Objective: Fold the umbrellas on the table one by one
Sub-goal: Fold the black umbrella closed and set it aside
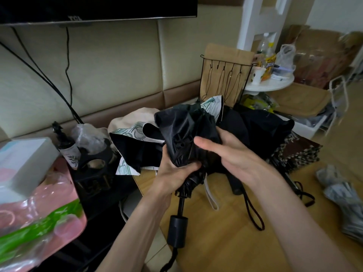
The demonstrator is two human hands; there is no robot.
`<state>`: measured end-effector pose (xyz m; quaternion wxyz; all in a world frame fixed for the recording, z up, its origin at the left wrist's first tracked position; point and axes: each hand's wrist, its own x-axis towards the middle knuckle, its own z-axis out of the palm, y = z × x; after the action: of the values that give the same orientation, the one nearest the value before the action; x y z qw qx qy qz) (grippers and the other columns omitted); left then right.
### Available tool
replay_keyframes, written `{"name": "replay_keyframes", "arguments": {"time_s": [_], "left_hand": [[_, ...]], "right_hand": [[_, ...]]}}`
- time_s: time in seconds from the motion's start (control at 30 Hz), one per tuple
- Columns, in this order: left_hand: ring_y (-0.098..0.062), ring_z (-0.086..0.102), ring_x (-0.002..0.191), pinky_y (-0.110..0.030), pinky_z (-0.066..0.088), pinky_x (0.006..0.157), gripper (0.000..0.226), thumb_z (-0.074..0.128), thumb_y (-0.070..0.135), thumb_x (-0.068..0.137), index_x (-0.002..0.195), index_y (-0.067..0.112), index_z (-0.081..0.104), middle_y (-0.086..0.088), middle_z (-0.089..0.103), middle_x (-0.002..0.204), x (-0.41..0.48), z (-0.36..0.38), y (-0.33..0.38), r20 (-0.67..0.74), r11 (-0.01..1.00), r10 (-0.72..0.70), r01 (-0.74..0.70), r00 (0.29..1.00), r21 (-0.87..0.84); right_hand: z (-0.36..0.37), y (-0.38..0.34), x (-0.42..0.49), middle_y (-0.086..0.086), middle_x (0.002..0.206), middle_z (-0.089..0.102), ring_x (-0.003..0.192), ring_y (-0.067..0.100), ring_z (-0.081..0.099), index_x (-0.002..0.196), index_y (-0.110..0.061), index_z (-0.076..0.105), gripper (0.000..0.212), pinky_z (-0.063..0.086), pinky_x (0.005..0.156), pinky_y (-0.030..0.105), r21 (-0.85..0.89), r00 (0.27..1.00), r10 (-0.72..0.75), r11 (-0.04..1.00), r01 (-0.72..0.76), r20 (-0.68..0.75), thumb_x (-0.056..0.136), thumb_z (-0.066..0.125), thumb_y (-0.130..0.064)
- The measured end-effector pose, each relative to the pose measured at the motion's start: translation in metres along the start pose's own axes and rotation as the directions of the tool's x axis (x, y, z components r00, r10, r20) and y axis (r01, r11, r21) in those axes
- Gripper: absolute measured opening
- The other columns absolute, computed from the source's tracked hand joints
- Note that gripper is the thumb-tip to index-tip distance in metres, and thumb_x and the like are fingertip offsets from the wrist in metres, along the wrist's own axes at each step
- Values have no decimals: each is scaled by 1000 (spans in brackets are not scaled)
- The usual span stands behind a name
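The black umbrella (186,138) is held up over the near edge of the wooden table (216,248), half collapsed, its canopy bunched in loose folds around the ribs and its shaft running down toward the camera to the round black handle (176,231), from which a strap hangs. The left hand (176,171) comes up from below with the forearm rising steeply; its fingers and thumb are curled tight round the lower end of the gathered canopy, just above the bare shaft. The right hand (237,156) reaches in from the right, palm turned to the left, the thumb stretched straight across the front of the cloth while the fingers wrap round the far side of the bundle and are mostly hidden by it. Behind the held one, a floral umbrella (133,132) with a black lining lies spread on the table; a second black umbrella (265,124) lies to the right of it, touching a patterned umbrella (298,152) at the table's right edge. Farther back stands a wire rack (225,75). To the left are a dark bottle (65,142) and a pink tissue pack (39,209), with a screen (98,8) on the wall above.
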<state>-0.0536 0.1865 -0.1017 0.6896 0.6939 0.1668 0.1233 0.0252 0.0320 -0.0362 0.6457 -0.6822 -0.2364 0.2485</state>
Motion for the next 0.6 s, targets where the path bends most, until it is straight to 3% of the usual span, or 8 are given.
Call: {"name": "replay_keyframes", "arguments": {"time_s": [0.1, 0.17, 0.27, 0.4, 0.5, 0.6], "left_hand": [[4, 68, 112, -26, 57, 99, 88, 85, -3, 83, 145, 34, 35, 8, 69, 125, -1, 11, -5, 67, 992, 106, -110, 992, 56], [8, 63, 118, -18, 53, 99, 89, 81, -11, 83, 138, 38, 30, 9, 63, 131, -4, 21, -9, 113, 975, 181, -193, 977, 110], [6, 63, 121, -16, 50, 103, 89, 82, -11, 82, 141, 29, 30, 5, 62, 134, -8, 26, -8, 134, 971, 214, -226, 968, 84], [7, 65, 113, -10, 50, 92, 91, 89, -6, 76, 141, 26, 33, 4, 64, 129, -10, 22, -2, 108, 972, 214, -222, 971, 73], [6, 66, 109, -11, 54, 84, 102, 90, -2, 75, 145, 42, 30, 6, 65, 130, -11, 21, -2, 72, 996, 88, -88, 994, -4], [1, 68, 108, -16, 55, 85, 117, 92, 4, 75, 157, 49, 21, 11, 69, 126, -13, 19, -1, 65, 996, -45, 50, 997, -72]], "right_hand": [[23, 12, 14, -11, 145, 59, 135, 9, 55, 159, -39, 27, 137, 44, 117, 38, -81, 974, -10, 997, -9, -226, 47, 103, -53], [34, 20, 25, -4, 145, 52, 136, 16, 53, 156, -42, 20, 141, 47, 116, 43, -157, 928, -58, 988, 0, -368, 41, 101, -53], [34, 23, 37, 0, 141, 50, 133, 19, 54, 150, -41, 27, 127, 49, 115, 44, -185, 888, -85, 983, 0, -452, 46, 100, -41], [32, 22, 41, -3, 131, 61, 123, 14, 63, 138, -39, 40, 107, 56, 106, 41, -146, 862, -125, 987, 61, -490, 49, 98, -34], [32, 21, 36, -8, 119, 69, 105, 2, 71, 137, -31, 46, 85, 61, 91, 26, -54, 887, -130, 992, 118, -443, 72, 92, -3], [33, 20, 36, -10, 115, 73, 97, -1, 73, 138, -32, 49, 83, 60, 77, 17, 31, 916, -106, 991, 128, -388, 75, 88, 6]]}}
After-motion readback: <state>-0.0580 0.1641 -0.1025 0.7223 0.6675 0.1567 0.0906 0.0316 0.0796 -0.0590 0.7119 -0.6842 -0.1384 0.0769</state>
